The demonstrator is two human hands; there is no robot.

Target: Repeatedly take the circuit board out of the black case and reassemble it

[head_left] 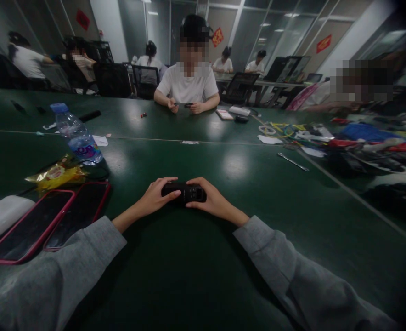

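Note:
A black cylinder-shaped device [184, 196] with small light markings lies sideways on or just above the green table [175, 276], in front of me. My left hand [160, 192] is closed round its left end, the thumb resting along its near side. Round the right end, my right hand [211, 197] curls with fingers over the top and thumb below. A small rectangular opening or window shows near that right end. The frames do not show the device's exact kind. Both my sleeves are grey.
To the left lie two red-edged phones [34, 225] [82, 211], a white case [3, 218], a yellow wrapper [56, 174] and a tilted plastic bottle [77, 135]. A wrench [292, 162] and a heap of cables [292, 131] lie right. A person [189, 82] sits opposite, holding small dark items.

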